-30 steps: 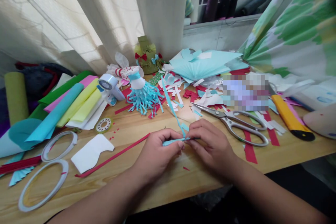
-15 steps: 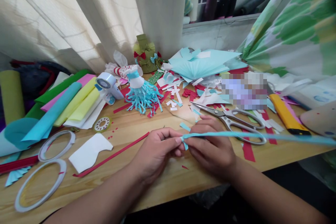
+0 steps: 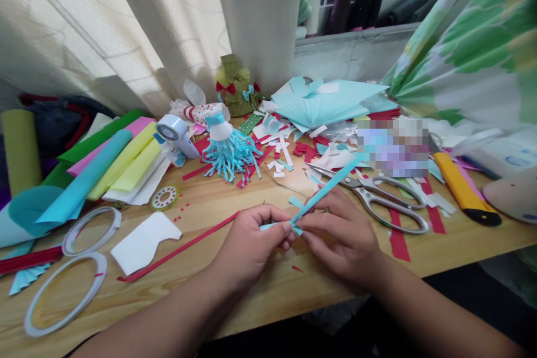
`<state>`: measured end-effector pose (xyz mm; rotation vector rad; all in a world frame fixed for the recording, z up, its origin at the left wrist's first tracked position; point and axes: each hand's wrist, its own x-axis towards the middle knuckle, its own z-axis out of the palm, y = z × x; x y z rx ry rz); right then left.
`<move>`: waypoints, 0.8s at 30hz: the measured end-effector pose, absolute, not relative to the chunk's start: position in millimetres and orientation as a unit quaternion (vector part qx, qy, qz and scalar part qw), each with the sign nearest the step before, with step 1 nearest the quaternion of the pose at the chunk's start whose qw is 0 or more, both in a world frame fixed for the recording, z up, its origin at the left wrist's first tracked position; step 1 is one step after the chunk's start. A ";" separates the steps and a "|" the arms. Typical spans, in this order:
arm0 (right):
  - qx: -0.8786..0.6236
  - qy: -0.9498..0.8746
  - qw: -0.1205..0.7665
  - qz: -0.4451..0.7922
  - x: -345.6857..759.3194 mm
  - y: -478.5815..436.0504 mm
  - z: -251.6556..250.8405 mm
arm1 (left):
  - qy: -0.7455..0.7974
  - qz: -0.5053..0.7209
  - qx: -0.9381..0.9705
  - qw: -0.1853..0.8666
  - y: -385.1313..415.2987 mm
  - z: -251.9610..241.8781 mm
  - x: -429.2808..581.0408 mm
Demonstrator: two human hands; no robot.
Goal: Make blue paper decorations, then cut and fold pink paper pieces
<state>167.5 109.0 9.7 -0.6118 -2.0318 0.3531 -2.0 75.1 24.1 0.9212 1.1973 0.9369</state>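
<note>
Two bare forearms reach in from the near edge of a pale wooden desk, and the hands meet at its middle. The left hand and right hand hold a narrow pale blue paper strip, which rises from between them toward the far right, flat and stiff. A short end of it pokes out to the left. The fingers of the left hand curl inward, its thumb pressing the paper, while the right thumb and fingers pinch the strip close to the left thumb.

Just beyond the right hand lie steel scissors with wide looped handles, their blades closed. Far ahead stands a paper figure, a white cup shape above a shaggy skirt of thin blue fringes. Behind it spreads a pleated pale blue paper fan among scattered red and white snippets. To the left lie smooth sheets of yellow, pink and green paper, a rolled blue sheet, and two thin rings of tape. Nearer the hands rest a white card cutout and a slim red strip. A yellow utility knife lies at the right.
</note>
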 end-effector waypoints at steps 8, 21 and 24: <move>-0.332 -0.750 0.459 0.340 169.4 109.5 5.5 | 0.587 0.355 0.406 0.605 74.2 25.8 0.8; -0.364 -0.698 0.425 0.446 161.2 119.9 23.6 | 0.586 0.293 0.470 0.592 73.5 30.2 1.5; -0.369 -0.681 0.431 0.464 167.1 121.9 23.4 | 0.602 0.295 0.456 0.585 74.7 29.4 0.0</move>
